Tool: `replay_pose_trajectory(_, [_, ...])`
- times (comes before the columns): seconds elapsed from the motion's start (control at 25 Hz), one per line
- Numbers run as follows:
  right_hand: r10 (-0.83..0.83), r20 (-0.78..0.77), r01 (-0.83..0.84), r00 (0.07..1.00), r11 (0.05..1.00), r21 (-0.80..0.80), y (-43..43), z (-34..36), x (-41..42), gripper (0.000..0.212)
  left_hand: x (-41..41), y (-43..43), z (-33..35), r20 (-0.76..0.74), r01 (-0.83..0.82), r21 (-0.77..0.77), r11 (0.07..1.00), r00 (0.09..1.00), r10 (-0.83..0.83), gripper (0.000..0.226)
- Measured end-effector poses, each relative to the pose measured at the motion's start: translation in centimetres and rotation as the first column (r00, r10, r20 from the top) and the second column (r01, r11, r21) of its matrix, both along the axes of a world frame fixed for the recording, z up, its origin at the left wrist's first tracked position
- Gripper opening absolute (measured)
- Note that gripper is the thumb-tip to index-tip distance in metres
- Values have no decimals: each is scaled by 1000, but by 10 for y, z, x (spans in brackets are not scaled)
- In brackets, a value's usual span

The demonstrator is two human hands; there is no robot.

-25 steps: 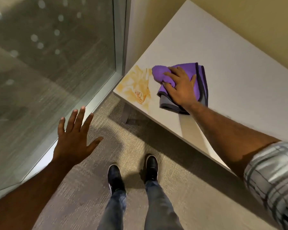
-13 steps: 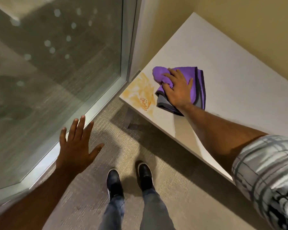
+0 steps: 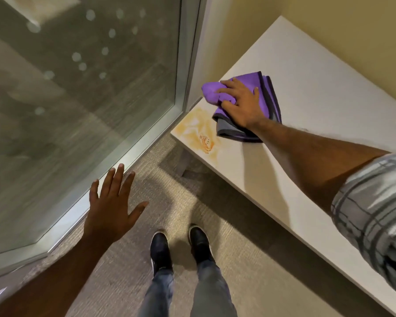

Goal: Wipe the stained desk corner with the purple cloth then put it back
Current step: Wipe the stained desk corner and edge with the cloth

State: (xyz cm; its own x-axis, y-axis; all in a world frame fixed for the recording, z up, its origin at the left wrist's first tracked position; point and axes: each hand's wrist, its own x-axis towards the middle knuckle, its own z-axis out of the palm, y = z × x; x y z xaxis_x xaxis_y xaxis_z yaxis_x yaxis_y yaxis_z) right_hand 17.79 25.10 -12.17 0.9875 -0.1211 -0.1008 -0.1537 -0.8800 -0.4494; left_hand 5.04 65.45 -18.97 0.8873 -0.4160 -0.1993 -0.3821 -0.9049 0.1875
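Head view shows our right hand (image 3: 242,104) in the upper right, fingers bunched around a fold of the purple cloth (image 3: 269,94) on the white desk (image 3: 318,92). Just left lies the orange stain (image 3: 199,131) at the corner. Our left hand (image 3: 111,209) hovers spread and empty, lower left.

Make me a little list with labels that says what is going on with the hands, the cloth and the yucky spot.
right hand: fingers bunching the purple cloth
purple cloth: folded, lying on the desk beside the stain
stain: orange, on the desk corner, not wiped yet
desk: white, against a yellowish wall
left hand: open, fingers spread, holding nothing, over the carpet
shoes: dark, on the carpet by the desk
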Motion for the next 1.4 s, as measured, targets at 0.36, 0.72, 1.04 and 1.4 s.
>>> replay_pose_trajectory(0.36, [385,-138,-380,913,923,57,42,18,28,29,-9,-1,-13,-7,-80,-27,996,997,80,83])
replay_pose_trajectory(0.72, [214,-514,-377,831,895,-238,92,30,81,51,-16,1,-22,-41,-121,11,993,992,121,81])
replay_pose_trajectory(1.04, [452,-268,-484,851,872,-66,55,28,38,52,-10,0,-16,-45,-162,-9,987,986,161,82])
replay_pose_trajectory(1.4, [502,-375,-545,779,839,-9,95,31,31,38,-17,-8,-15,-88,-221,-34,975,972,217,84])
